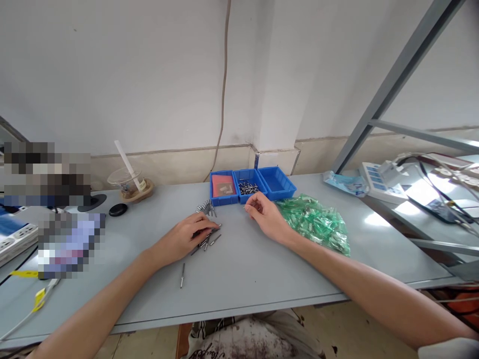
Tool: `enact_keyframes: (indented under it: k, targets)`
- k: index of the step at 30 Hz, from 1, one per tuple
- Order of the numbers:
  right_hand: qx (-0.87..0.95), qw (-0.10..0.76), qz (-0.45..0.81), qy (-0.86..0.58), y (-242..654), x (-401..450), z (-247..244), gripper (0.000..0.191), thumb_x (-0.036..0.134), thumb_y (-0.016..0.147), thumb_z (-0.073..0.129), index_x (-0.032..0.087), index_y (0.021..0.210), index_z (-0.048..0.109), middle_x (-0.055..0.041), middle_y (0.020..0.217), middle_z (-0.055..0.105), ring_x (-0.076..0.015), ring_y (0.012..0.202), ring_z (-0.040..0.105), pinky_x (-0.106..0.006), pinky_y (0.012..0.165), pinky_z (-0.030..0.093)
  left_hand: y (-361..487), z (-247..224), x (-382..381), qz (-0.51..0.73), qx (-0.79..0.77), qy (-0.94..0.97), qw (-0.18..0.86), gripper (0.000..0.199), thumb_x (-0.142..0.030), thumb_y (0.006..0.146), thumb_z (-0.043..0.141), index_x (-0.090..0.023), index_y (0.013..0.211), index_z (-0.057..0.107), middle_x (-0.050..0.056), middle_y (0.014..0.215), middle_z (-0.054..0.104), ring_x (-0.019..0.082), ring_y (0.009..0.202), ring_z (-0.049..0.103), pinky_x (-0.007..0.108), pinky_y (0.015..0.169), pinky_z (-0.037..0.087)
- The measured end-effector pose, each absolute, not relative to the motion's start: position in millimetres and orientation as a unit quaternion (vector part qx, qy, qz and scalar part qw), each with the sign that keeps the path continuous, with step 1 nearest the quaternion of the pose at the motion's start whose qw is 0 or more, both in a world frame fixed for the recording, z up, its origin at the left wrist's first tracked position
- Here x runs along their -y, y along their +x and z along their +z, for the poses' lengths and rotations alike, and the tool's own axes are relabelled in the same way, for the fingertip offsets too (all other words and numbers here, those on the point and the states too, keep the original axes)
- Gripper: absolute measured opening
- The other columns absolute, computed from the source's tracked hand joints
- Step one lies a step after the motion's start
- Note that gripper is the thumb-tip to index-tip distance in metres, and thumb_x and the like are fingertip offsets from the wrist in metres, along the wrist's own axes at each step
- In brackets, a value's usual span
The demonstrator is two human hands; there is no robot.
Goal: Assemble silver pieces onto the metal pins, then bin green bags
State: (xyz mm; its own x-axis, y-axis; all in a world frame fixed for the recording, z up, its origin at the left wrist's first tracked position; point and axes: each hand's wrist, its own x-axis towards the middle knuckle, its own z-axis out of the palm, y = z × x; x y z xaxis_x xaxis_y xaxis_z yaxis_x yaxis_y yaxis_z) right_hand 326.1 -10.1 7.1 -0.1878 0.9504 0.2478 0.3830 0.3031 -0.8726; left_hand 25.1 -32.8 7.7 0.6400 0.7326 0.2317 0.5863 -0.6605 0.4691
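Observation:
My left hand [190, 233] is closed over a small pile of metal pins [204, 243], its thumb and fingertips pinching one pin [217, 227]. Behind it lies another cluster of metal pins [206, 207]. A single pin [182, 275] rests nearer the table's front edge. My right hand [262, 212] is raised just in front of the middle blue bin [250, 185], fingers curled together; whatever they hold is too small to make out. That bin contains many small metal pieces. Beside my right wrist lies a heap of green plastic packets [316, 223].
A left blue bin [223, 200] holds a reddish sheet, and a right blue bin [277, 182] adjoins the middle one. At left stand a clear cup [125, 180] on a brown holder and a black disc [118, 209]. Blue-white packaging [346, 183] and cables lie right.

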Motion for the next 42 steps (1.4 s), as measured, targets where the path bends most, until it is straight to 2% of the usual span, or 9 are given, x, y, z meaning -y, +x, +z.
enact_keyframes:
  k: [4,9,15,20,30,36,42]
  targets:
    - [0.69,0.425,0.34,-0.478,326.5,9.5,6.7,0.013,0.038,0.099,0.058,0.025,0.097,0.057,-0.0003,0.088,0.063,-0.0193,0.079,0.058,-0.034,0.071,0.047,20.7,2.4,28.6,0.216,-0.368,0.893,0.143,0.033,-0.03,0.111,0.042,-0.029,0.133,0.068,0.007,0.12,0.066,0.021,0.106,0.065,0.035,0.095,0.054]
    - [0.685,0.434,0.342,-0.475,326.9,8.0,5.1,0.012,0.038,0.098,0.059,0.026,0.097,0.058,-0.0007,0.089,0.063,-0.0201,0.081,0.059,-0.034,0.073,0.049,16.2,1.4,25.8,0.216,-0.373,0.895,0.118,0.031,-0.03,0.111,0.044,-0.028,0.129,0.069,0.007,0.118,0.066,0.022,0.107,0.063,0.038,0.094,0.054]
    - [0.687,0.432,0.34,-0.474,326.8,7.6,4.8,0.013,0.038,0.098,0.059,0.025,0.097,0.058,-0.0012,0.089,0.063,-0.0203,0.081,0.059,-0.034,0.071,0.048,17.1,5.2,27.9,0.189,-0.353,0.908,0.122,0.044,-0.014,0.107,0.041,-0.035,0.135,0.068,0.007,0.121,0.063,0.022,0.109,0.062,0.036,0.095,0.054]
    - [0.687,0.431,0.342,-0.475,327.2,7.7,6.3,0.012,0.038,0.099,0.058,0.025,0.097,0.057,-0.0009,0.089,0.062,-0.0199,0.081,0.058,-0.034,0.072,0.048,21.6,10.0,32.0,0.209,-0.355,0.9,0.14,0.034,-0.022,0.109,0.042,-0.03,0.128,0.07,0.007,0.12,0.064,0.022,0.111,0.062,0.036,0.097,0.053]
    - [0.683,0.437,0.343,-0.474,327.7,5.1,3.2,0.012,0.037,0.097,0.06,0.026,0.096,0.058,-0.0008,0.091,0.064,-0.0201,0.082,0.059,-0.034,0.072,0.05,25.5,14.9,36.7,0.206,-0.337,0.898,0.194,0.032,-0.018,0.108,0.041,-0.027,0.114,0.071,0.006,0.117,0.064,0.02,0.106,0.062,0.035,0.094,0.053]
    - [0.67,0.446,0.355,-0.474,328.3,4.7,3.2,0.011,0.036,0.096,0.062,0.025,0.095,0.06,-0.0017,0.092,0.066,-0.0206,0.085,0.061,-0.035,0.075,0.052,28.0,16.9,38.0,0.213,-0.347,0.89,0.207,0.033,-0.023,0.109,0.042,-0.028,0.122,0.072,0.007,0.122,0.065,0.022,0.113,0.062,0.039,0.102,0.053]
    - [0.667,0.45,0.36,-0.472,329.1,4.1,4.0,0.012,0.036,0.096,0.063,0.025,0.095,0.059,-0.0021,0.092,0.066,-0.0206,0.084,0.061,-0.035,0.074,0.052,26.0,10.9,35.1,0.226,-0.354,0.887,0.191,0.035,-0.023,0.109,0.041,-0.027,0.125,0.071,0.007,0.122,0.067,0.022,0.114,0.062,0.04,0.102,0.054]
